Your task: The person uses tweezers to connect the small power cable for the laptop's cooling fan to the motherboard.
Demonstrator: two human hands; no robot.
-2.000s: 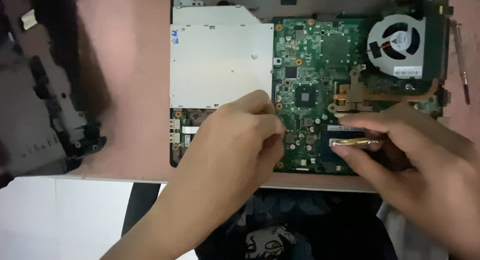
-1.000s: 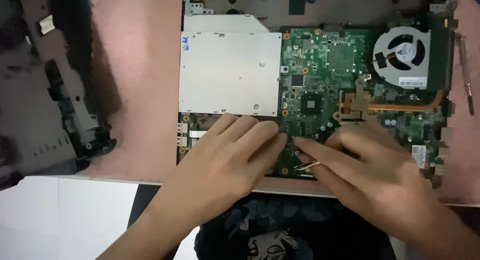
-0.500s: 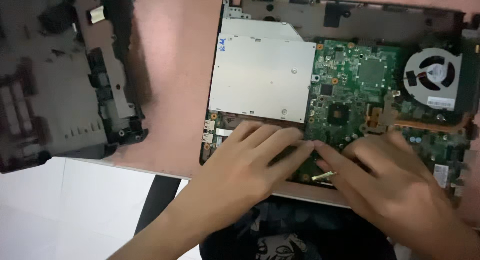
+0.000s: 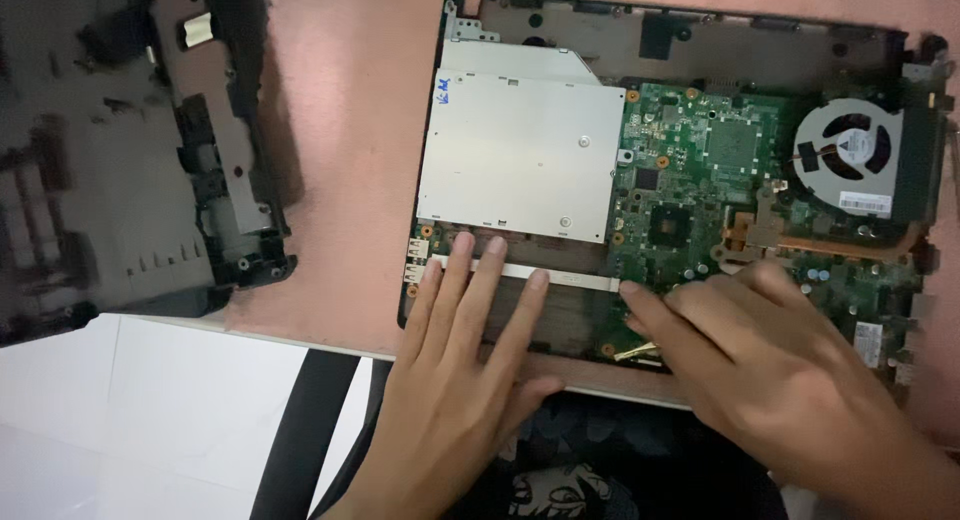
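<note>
The opened laptop base [image 4: 690,40] lies across the upper right of the frame on a pink worktop [image 4: 350,130], already stripped a good way down: its dark cover panel [image 4: 120,180] sits apart at the upper left, and the green circuit board [image 4: 700,180], the silver drive caddy [image 4: 520,150] and the round cooling fan [image 4: 850,150] with its copper heat pipe [image 4: 830,248] are all laid bare. Judging from that, the opening-up is done, while the board, the drive and the fan are still seated in the shell, so the inner parts remain to be dealt with. The left hand [image 4: 460,380] lies flat near the lower middle of the frame, its fingers [image 4: 470,270] spread and holding nothing, the tips resting on a pale flat ribbon cable [image 4: 570,276] that runs along the lower edge of the drive caddy. The right hand [image 4: 770,370] covers the lower right part of the board with its fingers [image 4: 650,305] stretched toward the end of that same cable, next to a small gold-coloured connector [image 4: 635,352] at the front edge of the shell; they seem to press rather than pinch, and whether anything is gripped beneath the palm cannot be told. The cable itself still lies in place along the shell.
</note>
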